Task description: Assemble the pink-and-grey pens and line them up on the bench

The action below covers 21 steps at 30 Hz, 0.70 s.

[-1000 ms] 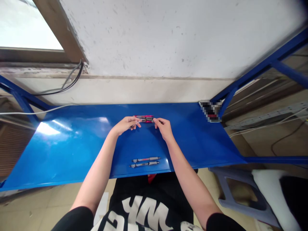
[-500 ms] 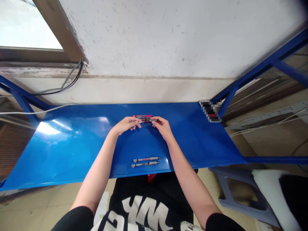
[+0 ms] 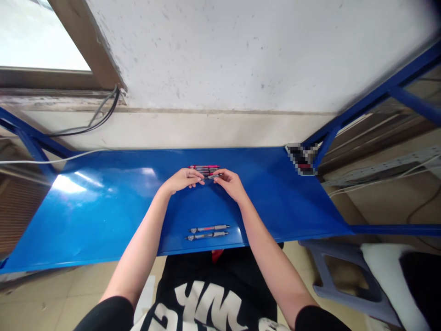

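Between both hands is a pen [image 3: 209, 177], dark and grey, lying crosswise. My left hand [image 3: 186, 179] pinches its left end, and my right hand [image 3: 227, 181] has thumb and fingers closed on its right end. Just beyond the fingers several pens with pink and dark parts lie side by side, the farthest a pink pen [image 3: 206, 166]; the fingers partly cover the nearer ones. Closer to my body, two grey clear-barrelled pens lie parallel: an upper pen [image 3: 209, 228] with a reddish middle and a lower pen [image 3: 206, 236].
The blue table [image 3: 131, 211] runs along a white wall [image 3: 220, 131]. A blurred-out object [image 3: 302, 159] sits at its back right corner. Blue metal frame bars rise at both sides. A white cable [image 3: 69, 158] crosses the left back, and a grey stool [image 3: 341, 276] stands below right.
My right hand has shifted slightly left along the pen, and the two hands are closer together. The two near pens have stayed in place.
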Available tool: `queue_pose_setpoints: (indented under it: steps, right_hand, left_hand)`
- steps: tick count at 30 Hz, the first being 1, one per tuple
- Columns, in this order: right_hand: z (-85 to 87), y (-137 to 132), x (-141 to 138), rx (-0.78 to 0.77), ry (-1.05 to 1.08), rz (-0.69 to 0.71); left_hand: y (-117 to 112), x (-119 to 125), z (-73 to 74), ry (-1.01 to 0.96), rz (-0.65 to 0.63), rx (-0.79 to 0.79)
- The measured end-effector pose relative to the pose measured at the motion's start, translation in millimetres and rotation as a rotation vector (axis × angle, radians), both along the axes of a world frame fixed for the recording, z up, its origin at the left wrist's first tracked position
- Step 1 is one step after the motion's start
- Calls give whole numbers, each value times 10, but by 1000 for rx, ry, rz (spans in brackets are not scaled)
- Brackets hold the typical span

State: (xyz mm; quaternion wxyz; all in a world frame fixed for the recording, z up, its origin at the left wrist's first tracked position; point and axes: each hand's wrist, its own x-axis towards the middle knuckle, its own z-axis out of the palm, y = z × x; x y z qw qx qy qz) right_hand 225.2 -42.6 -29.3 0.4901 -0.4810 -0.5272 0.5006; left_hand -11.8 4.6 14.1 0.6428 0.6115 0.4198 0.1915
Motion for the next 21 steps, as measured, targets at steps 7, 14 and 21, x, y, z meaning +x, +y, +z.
queue_pose_setpoints:
  steps: [7,14,21]
  right_hand:
    - [9,1,13,-15,-29,1]
    - [-2,-22,-6,2,-146,23]
    - [11,-19,-39,13,-46,21]
  left_hand:
    - [1,-6,12,2,-8,-7]
    - [5,-2,-17,5,-30,17]
    - [10,-8,-24,-1,-24,19]
